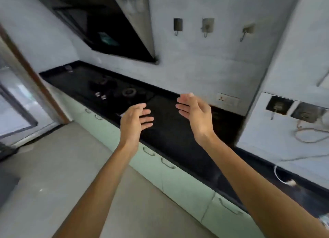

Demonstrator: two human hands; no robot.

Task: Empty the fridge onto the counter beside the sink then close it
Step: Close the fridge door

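Both my arms reach forward over the black counter (178,136). My left hand (135,120) hovers above the counter's front part with fingers relaxed and spread, holding nothing. My right hand (194,111) is raised a little further back, palm turned left, fingers straight and empty. The two palms face each other with a gap between them. Neither a fridge nor a sink is in view. The picture is blurred.
A gas hob (114,91) is set into the counter at the left under a dark chimney hood (110,27). Pale green cabinets (179,184) run below. Wall hooks (207,26), sockets (279,105) and a cable (309,134) are at the right. A doorway (16,102) opens at the left.
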